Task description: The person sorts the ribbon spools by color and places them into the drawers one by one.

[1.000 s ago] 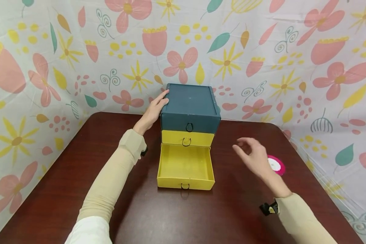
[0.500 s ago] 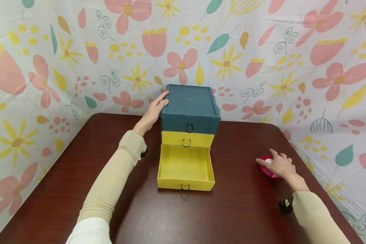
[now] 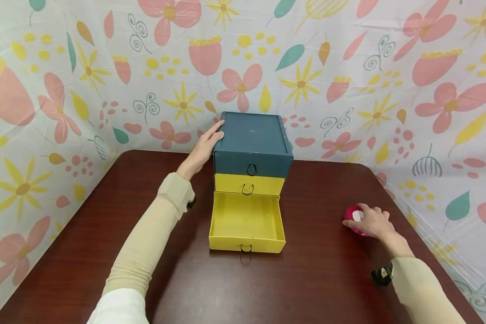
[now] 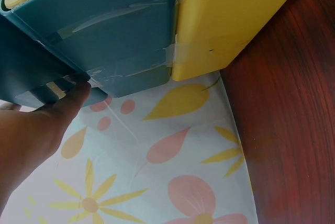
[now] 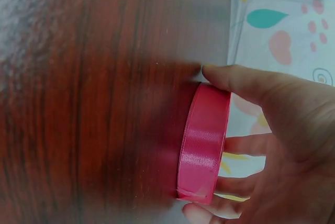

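Observation:
A small drawer cabinet (image 3: 253, 132) with a dark blue-green top stands at the table's back middle. Its bottom yellow drawer (image 3: 227, 243) is pulled out with nothing in it; the yellow drawer above (image 3: 228, 182) is closed. My left hand (image 3: 202, 150) rests against the cabinet's upper left side, fingers fairly straight; in the left wrist view a finger (image 4: 73, 101) touches the blue-green wall. On the table's right, my right hand (image 3: 375, 222) grips a roll of pink satin ribbon (image 5: 204, 143) by its edges, thumb at one side and fingers at the other.
The dark red-brown wooden table (image 3: 299, 279) extends around the cabinet. A floral cloth (image 3: 146, 67) hangs behind it and along both sides. Black loop pulls (image 3: 246, 248) stick out from the drawer fronts.
My right hand has moved right and down from beside the cabinet to the ribbon roll, and its fingers have closed around it. The left hand and the drawers have stayed put.

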The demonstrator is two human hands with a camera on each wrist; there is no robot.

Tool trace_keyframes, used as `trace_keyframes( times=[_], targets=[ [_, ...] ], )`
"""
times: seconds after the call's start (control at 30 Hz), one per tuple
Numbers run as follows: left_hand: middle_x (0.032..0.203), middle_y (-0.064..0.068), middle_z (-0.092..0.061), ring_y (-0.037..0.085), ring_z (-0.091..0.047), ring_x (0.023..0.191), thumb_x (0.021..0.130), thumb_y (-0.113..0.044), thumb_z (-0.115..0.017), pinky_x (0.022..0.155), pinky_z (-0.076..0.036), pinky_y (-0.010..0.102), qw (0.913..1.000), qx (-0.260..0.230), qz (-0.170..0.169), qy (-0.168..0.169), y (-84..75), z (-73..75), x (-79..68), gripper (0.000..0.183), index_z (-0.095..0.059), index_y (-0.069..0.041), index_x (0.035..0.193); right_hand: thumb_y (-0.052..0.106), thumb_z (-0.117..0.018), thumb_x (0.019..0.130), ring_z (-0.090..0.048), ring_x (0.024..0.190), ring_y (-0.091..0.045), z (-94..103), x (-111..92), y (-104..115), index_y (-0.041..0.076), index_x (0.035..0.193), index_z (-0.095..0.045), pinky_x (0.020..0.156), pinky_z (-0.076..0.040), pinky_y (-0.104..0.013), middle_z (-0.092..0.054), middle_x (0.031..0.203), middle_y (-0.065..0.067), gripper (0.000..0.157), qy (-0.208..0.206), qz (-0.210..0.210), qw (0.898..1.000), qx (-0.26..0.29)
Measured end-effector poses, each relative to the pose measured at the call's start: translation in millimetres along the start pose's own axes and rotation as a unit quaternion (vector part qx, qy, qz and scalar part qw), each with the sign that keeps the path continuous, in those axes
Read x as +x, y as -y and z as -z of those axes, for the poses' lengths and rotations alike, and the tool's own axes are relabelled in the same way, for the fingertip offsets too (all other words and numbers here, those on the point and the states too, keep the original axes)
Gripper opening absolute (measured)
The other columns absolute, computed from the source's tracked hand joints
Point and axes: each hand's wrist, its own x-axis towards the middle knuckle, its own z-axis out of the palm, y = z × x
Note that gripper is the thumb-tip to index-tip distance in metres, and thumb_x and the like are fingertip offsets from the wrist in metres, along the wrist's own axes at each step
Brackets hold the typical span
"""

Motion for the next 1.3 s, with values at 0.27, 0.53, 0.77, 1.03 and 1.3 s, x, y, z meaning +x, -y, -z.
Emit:
trace_keyframes(
  times=[0.27, 0.53, 0.77, 1.03, 1.3],
  targets=[
    [0.163, -0.004, -0.014, 0.020, -0.014, 0.151, 0.104, -0.041, -0.038, 0.121, -0.017, 0.049, 1.0000, 0.001, 0.004, -0.001, 0.9, 0.8, 1.4, 0.055, -0.022, -0.031, 0.155, 0.051, -0.069, 0.081, -0.034, 0.099, -0.054, -3.7, 0.2, 8.0, -0.007, 0.137, -0.037, 0.069, -0.043, -0.057, -0.041, 0.119, -0.044, 0.087, -0.022, 0.024, 0.999, 0.013],
    [0.164, -0.002, -0.012, 0.021, -0.012, 0.151, 0.104, -0.038, -0.037, 0.121, -0.014, 0.050, 0.9999, 0.009, 0.005, 0.004, -9.1, 1.7, -3.9, 0.055, -0.021, -0.029, 0.156, 0.048, -0.072, 0.081, -0.041, 0.100, -0.052, -2.8, -1.7, 31.9, -0.009, 0.135, -0.042, 0.078, -0.036, -0.054, -0.051, 0.116, -0.040, 0.084, -0.048, 0.071, 0.996, 0.023],
    [0.164, -0.002, -0.010, 0.022, -0.010, 0.152, 0.105, -0.035, -0.036, 0.122, -0.013, 0.050, 0.9999, 0.001, 0.013, 0.009, -14.7, 0.5, -6.2, 0.054, -0.019, -0.026, 0.156, 0.046, -0.074, 0.080, -0.047, 0.102, -0.046, -4.2, -9.0, 55.2, -0.007, 0.135, -0.045, 0.086, -0.033, -0.056, -0.057, 0.111, -0.035, 0.082, -0.057, 0.104, 0.992, 0.031],
    [0.164, 0.002, -0.009, 0.024, -0.009, 0.152, 0.105, -0.030, -0.036, 0.122, -0.014, 0.050, 0.9996, -0.001, 0.022, 0.016, -26.3, -0.9, -12.6, 0.055, -0.018, -0.022, 0.157, 0.048, -0.073, 0.080, -0.043, 0.105, -0.048, -6.9, -16.3, 76.0, -0.002, 0.138, -0.044, 0.078, -0.044, -0.052, -0.054, 0.117, -0.034, 0.081, -0.051, 0.116, 0.991, 0.045],
    [0.163, -0.005, -0.013, 0.019, -0.012, 0.151, 0.104, -0.039, -0.038, 0.121, -0.016, 0.048, 1.0000, -0.001, 0.009, -0.003, -1.6, -0.5, 1.5, 0.054, -0.022, -0.030, 0.155, 0.046, -0.075, 0.078, -0.041, 0.108, -0.043, -4.2, -27.3, 99.5, 0.003, 0.140, -0.043, 0.074, -0.055, -0.048, -0.051, 0.122, -0.029, 0.083, -0.031, 0.119, 0.990, 0.065]
  ],
)
